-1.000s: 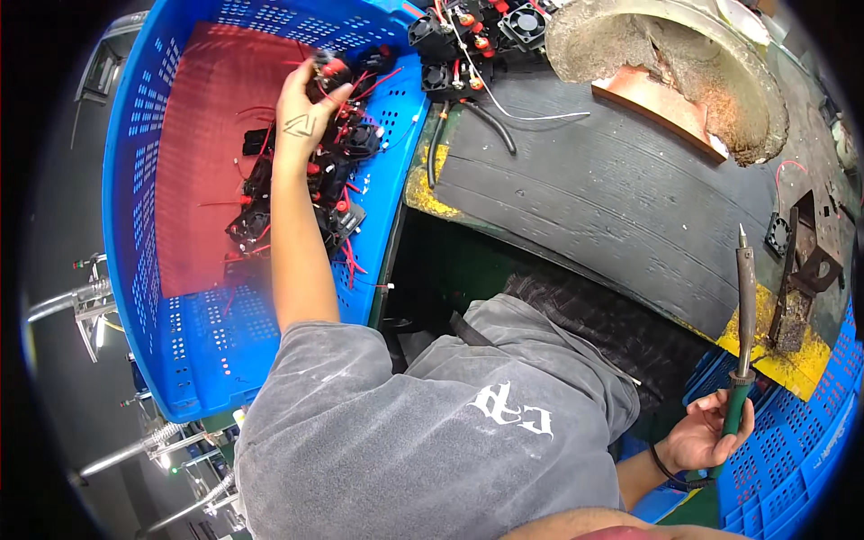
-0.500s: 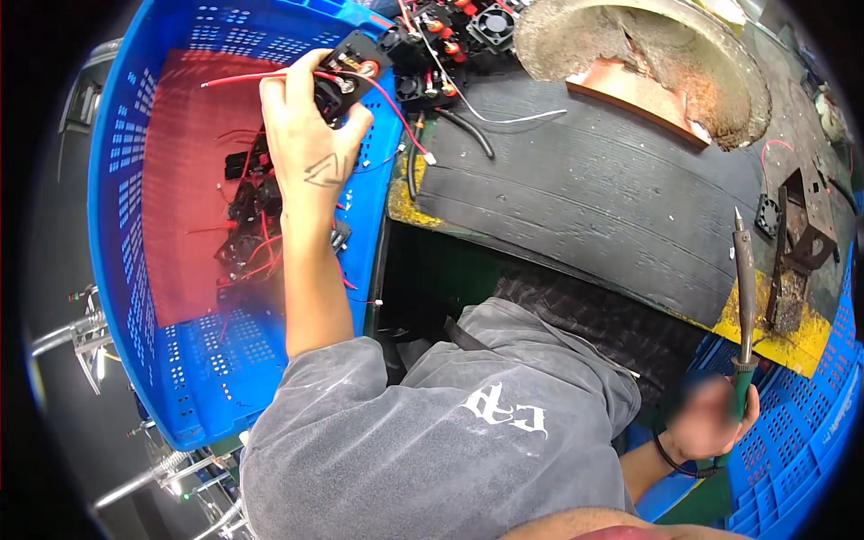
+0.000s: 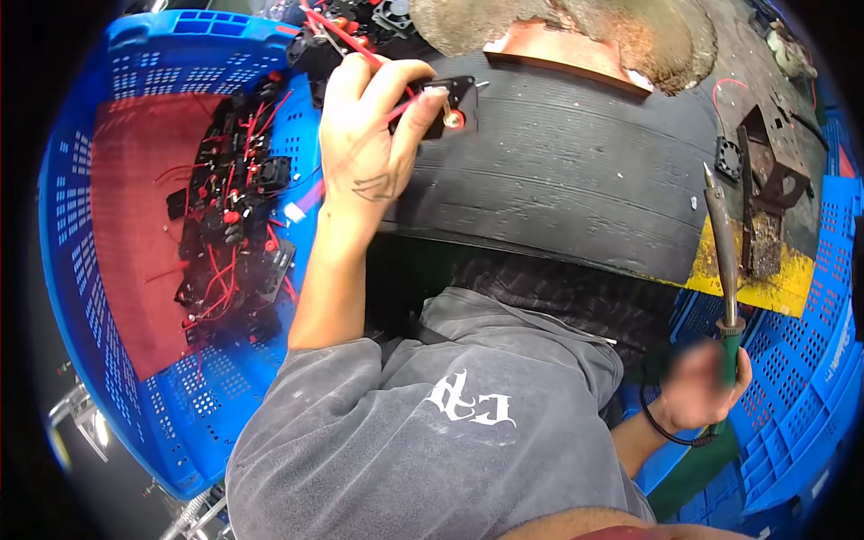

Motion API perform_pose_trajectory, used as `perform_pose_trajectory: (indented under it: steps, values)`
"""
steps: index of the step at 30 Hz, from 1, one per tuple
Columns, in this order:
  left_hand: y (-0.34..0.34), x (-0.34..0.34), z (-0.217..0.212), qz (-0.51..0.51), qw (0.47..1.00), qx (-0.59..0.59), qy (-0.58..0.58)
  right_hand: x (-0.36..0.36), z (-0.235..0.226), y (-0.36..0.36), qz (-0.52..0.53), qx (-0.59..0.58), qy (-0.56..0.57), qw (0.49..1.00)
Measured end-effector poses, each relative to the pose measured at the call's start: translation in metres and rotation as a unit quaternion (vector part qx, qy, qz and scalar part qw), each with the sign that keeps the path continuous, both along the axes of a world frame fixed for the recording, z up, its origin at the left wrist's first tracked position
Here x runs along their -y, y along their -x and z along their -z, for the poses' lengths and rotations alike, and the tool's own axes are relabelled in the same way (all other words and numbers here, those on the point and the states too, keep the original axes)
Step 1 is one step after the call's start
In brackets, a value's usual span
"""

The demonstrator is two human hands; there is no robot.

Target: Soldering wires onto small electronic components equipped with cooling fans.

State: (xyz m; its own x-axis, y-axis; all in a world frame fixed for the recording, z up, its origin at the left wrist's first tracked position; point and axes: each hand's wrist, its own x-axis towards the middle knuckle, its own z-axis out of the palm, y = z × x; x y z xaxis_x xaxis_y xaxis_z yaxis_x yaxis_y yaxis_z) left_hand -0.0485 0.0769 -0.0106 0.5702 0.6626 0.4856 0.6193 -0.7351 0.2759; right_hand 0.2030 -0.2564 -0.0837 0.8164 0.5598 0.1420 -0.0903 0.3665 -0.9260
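Observation:
My left hand [image 3: 360,139] is closed on a small black electrical part [image 3: 463,94] with a red-ringed metal terminal and red wires, above the left end of the dark bench [image 3: 567,171]. Its thumb presses near the terminal; the palm hides the rest of the part. Low on the right, my right hand [image 3: 697,391] grips a soldering iron [image 3: 723,238] by its green handle. The iron's bare tip points up, apart from everything else. A black cord hangs in a loop by the right wrist. Part of that hand is blurred.
At left, a blue crate [image 3: 76,297] holds a red sheet [image 3: 135,234] and several wired black parts [image 3: 234,207]. More parts crowd the bench's far left. Behind stands a crusted basin [image 3: 463,27] with a copper-coloured plate [image 3: 567,65]. A small fan [image 3: 729,159] and rusty bracket [image 3: 774,166] are at right.
My left hand has carried the black part rightward from over the blue crate's edge to above the bench. The right hand keeps hold of the soldering iron. The whole view has shifted somewhat.

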Motion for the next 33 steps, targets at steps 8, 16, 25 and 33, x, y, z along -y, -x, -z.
perform_pose_trajectory:
  steps: [8, 16, 25, 33]
  values:
    - [-0.044, 0.043, 0.03, 0.045, 0.967, 0.149, 0.202, 0.001, 0.001, -0.001, 0.011, -0.006, 0.0, 1.0]
    - [-0.061, 0.04, 0.057, 0.139, 0.918, 0.256, 0.268, 0.0, -0.001, -0.001, 0.008, -0.008, -0.008, 1.0]
    - [-0.093, 0.015, 0.032, 0.125, 0.923, 0.176, 0.317, 0.002, 0.001, -0.001, 0.028, 0.01, -0.023, 0.999]
    - [-0.103, -0.005, 0.026, 0.173, 0.887, 0.062, 0.424, 0.007, 0.001, -0.001, 0.022, 0.002, -0.02, 1.0]
